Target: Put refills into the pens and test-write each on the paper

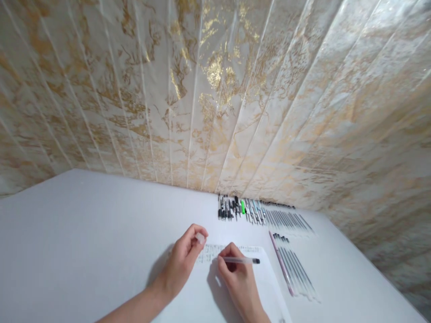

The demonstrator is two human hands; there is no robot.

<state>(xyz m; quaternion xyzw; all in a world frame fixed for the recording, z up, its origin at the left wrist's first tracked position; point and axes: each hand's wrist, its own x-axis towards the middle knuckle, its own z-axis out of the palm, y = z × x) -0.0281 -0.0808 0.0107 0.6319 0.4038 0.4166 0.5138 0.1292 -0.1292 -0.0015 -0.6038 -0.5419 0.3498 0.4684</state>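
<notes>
A clear-barrelled pen (243, 260) with a black end is gripped in my right hand (237, 273), which is closed over the sheet of paper (195, 296). The pen lies nearly level, its black end pointing right; its writing tip is hidden by my fingers. Rows of small dark handwriting run across the top of the sheet. My left hand (183, 251) is raised at the paper's upper left, thumb and fingers closed on a small whitish piece (200, 238). I cannot make out exactly what that piece is.
Assorted pens (235, 208) and a green marker (243, 207) lie along the back of the white table (84, 233). Beside them are rows of thin pen refills (286, 219). A pink pen (281, 264) and more refills (298, 269) lie right of the paper. A gold-patterned curtain (161, 112) hangs behind.
</notes>
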